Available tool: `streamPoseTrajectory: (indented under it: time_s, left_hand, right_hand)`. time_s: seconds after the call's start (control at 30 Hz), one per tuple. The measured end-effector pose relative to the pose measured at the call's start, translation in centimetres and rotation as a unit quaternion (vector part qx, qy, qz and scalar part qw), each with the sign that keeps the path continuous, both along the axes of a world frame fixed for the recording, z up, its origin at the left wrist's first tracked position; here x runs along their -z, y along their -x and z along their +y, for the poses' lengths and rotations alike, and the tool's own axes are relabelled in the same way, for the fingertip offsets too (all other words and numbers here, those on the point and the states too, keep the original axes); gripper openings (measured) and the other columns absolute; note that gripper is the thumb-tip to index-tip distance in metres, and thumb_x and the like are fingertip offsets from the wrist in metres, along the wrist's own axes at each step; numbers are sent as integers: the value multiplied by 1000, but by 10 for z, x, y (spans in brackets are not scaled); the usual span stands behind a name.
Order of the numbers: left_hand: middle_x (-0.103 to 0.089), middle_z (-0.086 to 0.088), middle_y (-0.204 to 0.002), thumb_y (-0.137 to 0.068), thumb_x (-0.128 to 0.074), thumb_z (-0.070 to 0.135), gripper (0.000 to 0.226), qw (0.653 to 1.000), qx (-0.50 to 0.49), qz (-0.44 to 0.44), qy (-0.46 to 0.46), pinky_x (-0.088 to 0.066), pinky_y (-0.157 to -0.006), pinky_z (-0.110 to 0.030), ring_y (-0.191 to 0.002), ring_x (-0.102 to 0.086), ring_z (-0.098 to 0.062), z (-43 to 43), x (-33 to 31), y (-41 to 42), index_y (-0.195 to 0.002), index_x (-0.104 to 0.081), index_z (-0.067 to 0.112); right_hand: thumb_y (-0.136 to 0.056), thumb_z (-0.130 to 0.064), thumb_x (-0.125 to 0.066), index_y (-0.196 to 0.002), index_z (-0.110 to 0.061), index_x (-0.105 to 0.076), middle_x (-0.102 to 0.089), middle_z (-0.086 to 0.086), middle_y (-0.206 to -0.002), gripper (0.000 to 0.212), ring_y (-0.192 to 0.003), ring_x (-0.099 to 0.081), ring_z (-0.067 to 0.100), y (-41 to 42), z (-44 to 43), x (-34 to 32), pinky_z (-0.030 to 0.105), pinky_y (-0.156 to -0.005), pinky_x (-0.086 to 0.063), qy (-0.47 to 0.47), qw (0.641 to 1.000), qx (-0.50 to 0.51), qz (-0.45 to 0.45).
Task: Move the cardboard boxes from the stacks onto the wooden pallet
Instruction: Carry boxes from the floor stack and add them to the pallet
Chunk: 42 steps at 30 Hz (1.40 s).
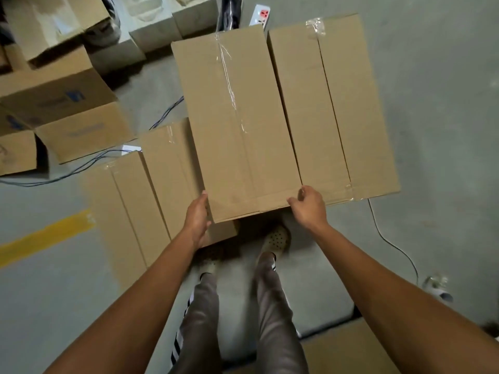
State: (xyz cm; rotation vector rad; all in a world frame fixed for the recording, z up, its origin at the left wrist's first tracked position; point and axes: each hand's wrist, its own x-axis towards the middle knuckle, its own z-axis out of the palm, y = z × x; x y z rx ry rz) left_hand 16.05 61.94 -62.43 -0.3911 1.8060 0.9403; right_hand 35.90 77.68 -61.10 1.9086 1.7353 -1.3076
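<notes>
A long taped cardboard box [237, 122] lies in the middle, its near end raised over my feet. My left hand [198, 220] grips its near left corner, fingers hidden under the side. My right hand [307, 205] holds the near right corner with curled fingers on the top edge. A second box [334, 103] of the same shape lies right beside it. Two lower boxes lie to the left, one [167, 174] close and another [121, 209] farther out. No wooden pallet shows; whatever the boxes rest on is hidden.
Printed cartons [62, 114] and white foam blocks [151, 25] crowd the far left. Blue cables [81, 168] run across the grey floor, and a white cord [391, 244] trails right. A yellow floor stripe [46, 236] lies left, a power strip [260, 14] far ahead, another carton [348, 349] near right.
</notes>
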Motion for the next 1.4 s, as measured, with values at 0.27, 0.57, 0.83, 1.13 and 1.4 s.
streamPoseTrajectory:
  time_s: [0.27, 0.57, 0.83, 1.13, 1.4]
  left_hand:
    - [-62, 4, -130, -103, -39, 51, 43, 1000, 14, -11, -18, -38, -94, -36, -121, -54, -17, 3, 5, 2, -133, -58, 25]
    - [-49, -2, -142, -106, -44, 39, 51, 998, -16, 61, -19, -27, -121, -43, -137, -41, -18, -9, 5, 15, -148, -43, 10]
    - [-65, 8, -114, -104, -49, 26, 21, 982, -61, 157, -88, -40, -104, -30, -116, -55, -13, -14, -71, 56, -119, -63, 21]
    - [-59, 11, -133, -104, -50, 23, 36, 949, 16, 193, -248, -39, -108, -38, -121, -55, -2, -36, -216, 98, -140, -55, 22]
    - [-56, 9, -145, -95, -59, 37, 57, 898, 194, 207, -337, -37, -115, -33, -134, -50, -7, -82, -318, 114, -148, -49, 20]
  right_hand:
    - [-91, -21, -63, -139, -4, -50, -47, 16, -135, 53, -119, -52, 34, 6, -16, -3, 32, -90, -40, -30, 999, 18, -13]
    - [-90, -30, -69, -145, -7, -46, -57, 16, -137, 64, -129, -52, 34, 9, -21, -3, 41, -109, -41, 78, 995, 52, 45]
    - [-76, -55, -72, -134, -28, -49, -51, 4, -133, 69, -122, -50, 27, 43, -31, -64, 50, -105, -46, 21, 984, 102, 145]
    - [-90, -35, -75, -152, -24, -35, -56, -17, -119, 75, -120, -53, 12, 80, -70, -191, 29, -102, -42, -56, 929, 234, 283]
    - [-86, -40, -75, -148, -29, -43, -66, -11, -116, 71, -109, -63, 16, 70, -153, -282, 46, -103, -51, -136, 903, 273, 302]
